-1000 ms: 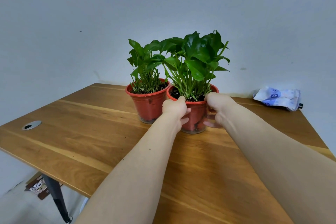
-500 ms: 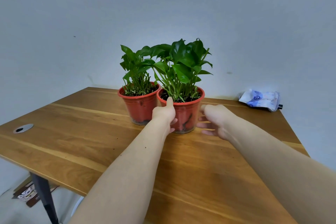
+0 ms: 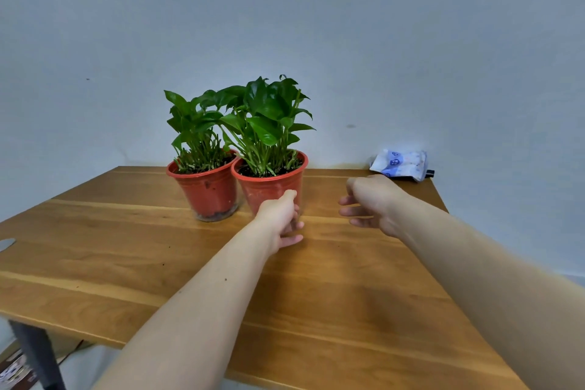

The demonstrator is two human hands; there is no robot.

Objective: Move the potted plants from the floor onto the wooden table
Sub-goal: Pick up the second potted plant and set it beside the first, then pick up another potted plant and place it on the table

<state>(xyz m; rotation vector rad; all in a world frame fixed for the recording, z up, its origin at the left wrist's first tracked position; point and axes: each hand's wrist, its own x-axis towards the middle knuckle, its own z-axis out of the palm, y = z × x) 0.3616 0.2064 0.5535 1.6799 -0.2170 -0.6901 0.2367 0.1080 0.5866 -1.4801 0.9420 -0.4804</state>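
Drawing both hands back from the potted pothos (image 3: pixel 269 187) gripped a second ago: pulling the right hand (image 3: pixel 370 203) well clear to its own side, fingers loosely curled and holding nothing; easing the left hand (image 3: pixel 280 215) down and toward the body, released too and slack, yet sitting directly in front of the red pot's lower wall, so not telling whether the thumb is brushing it. Leaving that pot standing upright just beyond the left hand's knuckles, its rim touching or all but touching the second potted pothos (image 3: pixel 209 193) further off on the left hand's outer side, probably grouping the two at the far side and leaving room nearer for later pots. Judging this placement finished, and likely going back to the floor for any plants remaining, none showing here. Working over a wooden table (image 3: pixel 126 263) of warm, streaked planks, with a pack of wet wipes (image 3: pixel 400 165) lying just beyond the right hand against a plain pale wall (image 3: pixel 411 41), a metal cable grommet (image 3: pixel 6 244) far out past the left forearm, and a dark table leg (image 3: pixel 34 355) below it.
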